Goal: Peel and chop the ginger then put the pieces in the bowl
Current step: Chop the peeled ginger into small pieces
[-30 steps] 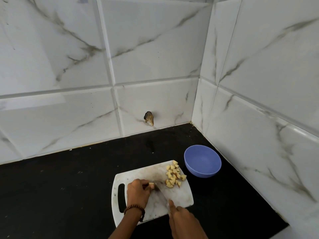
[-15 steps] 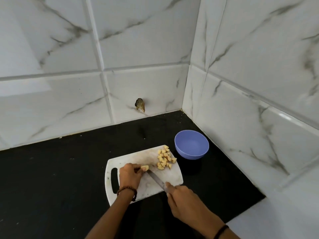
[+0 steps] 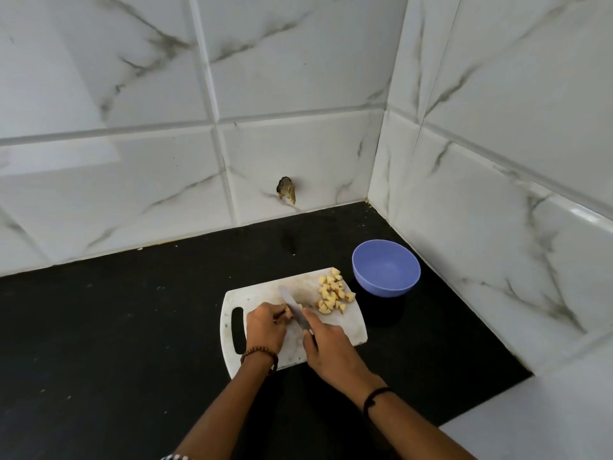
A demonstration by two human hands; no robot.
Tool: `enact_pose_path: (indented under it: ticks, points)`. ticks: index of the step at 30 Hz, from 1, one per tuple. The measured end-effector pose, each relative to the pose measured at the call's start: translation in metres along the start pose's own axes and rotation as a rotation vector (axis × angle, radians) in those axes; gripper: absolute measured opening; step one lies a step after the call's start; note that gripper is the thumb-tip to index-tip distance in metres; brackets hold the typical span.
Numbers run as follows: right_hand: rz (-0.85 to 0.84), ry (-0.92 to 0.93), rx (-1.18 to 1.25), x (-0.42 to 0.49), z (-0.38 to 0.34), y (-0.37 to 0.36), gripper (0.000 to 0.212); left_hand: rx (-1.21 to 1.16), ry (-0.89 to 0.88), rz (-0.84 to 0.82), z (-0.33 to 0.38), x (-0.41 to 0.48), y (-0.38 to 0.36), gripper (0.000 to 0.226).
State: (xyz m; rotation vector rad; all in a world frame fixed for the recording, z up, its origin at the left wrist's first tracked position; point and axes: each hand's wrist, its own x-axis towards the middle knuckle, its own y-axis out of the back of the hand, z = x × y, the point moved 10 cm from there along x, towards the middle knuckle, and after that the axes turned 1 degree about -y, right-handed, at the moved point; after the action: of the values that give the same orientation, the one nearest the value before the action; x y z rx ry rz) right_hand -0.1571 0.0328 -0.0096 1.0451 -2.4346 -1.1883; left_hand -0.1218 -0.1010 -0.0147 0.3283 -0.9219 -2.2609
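The uncut ginger piece (image 3: 288, 312) is mostly hiding behind the left hand (image 3: 265, 330) and the knife (image 3: 293, 305), so only a pale sliver is showing and its shape is hard to make out. The left fingers (image 3: 278, 316) are curling round it, pinching it down on the white cutting board (image 3: 348, 330). The knife's handle is lying out of sight inside the right hand (image 3: 328, 343), whose fingers are wrapping it. The blade is slanting up and left across the ginger piece, and whether its edge is touching the board cannot be told. Both forearms are being cut off by the bottom edge. The chopped ginger pieces (image 3: 333, 293) are sitting in a loose heap on the board's far right corner, just beside the blue bowl (image 3: 386, 270). The bowl is standing on the black surface (image 3: 132, 327) near the tiled corner, showing only its own blue inside. A beaded bracelet (image 3: 260, 355) is circling the left wrist
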Motion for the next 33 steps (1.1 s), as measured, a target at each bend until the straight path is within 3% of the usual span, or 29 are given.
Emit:
enact_pose_path:
  ticks: [12,22,33]
  points:
    - [0.028,0.048,-0.087,0.003,0.005,-0.008,0.052,0.013,-0.013,0.019,0.000,-0.001,-0.003,0.015]
    - [-0.008,0.047,-0.259,0.004,0.008,-0.019,0.069,0.049,0.019,-0.007,-0.006,0.005,-0.010,0.015]
    - [0.005,0.048,-0.268,0.007,0.013,-0.025,0.073,0.112,0.060,-0.038,-0.011,0.013,-0.018,0.016]
